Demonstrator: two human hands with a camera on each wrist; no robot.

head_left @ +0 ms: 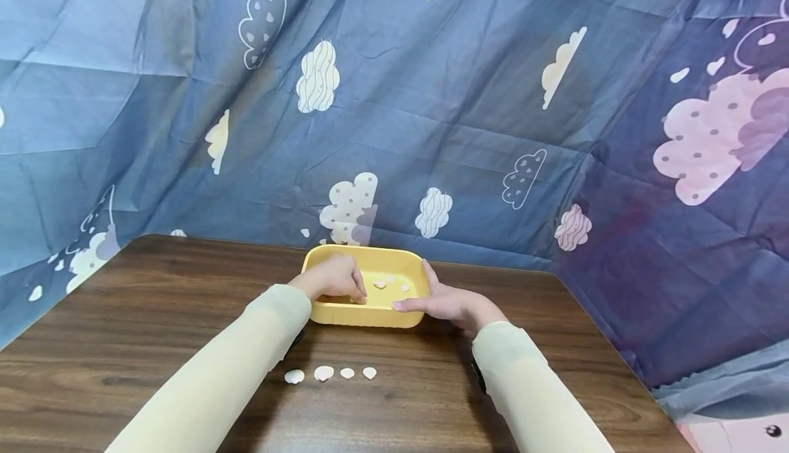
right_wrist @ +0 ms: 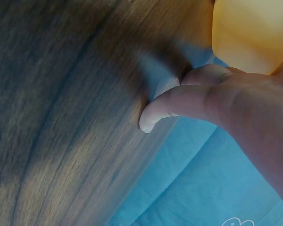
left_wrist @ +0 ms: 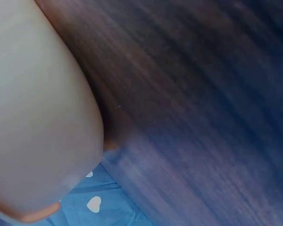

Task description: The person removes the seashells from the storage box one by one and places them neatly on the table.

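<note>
A yellow rectangular box [head_left: 364, 316] with rounded corners stands towards the back of a dark wooden table, some small white shells [head_left: 379, 284] lying on its bottom. My left hand [head_left: 337, 277] reaches over the box's left side, fingers bent and pointing down to the bottom near the front wall. Whether its fingertips pinch a shell I cannot tell. At the right end, my right hand [head_left: 453, 302] rests against the box, thumb along the front rim and index finger stretched by the back corner. Its other fingers reach down beside the box in the right wrist view.
Several white scallop shells [head_left: 323, 373] lie in a row on the table in front of the box. Behind the table [head_left: 203, 288] hangs a blue cloth [head_left: 394, 131] with cloud prints. The box's pale wall [left_wrist: 42, 108] fills the left wrist view's left side.
</note>
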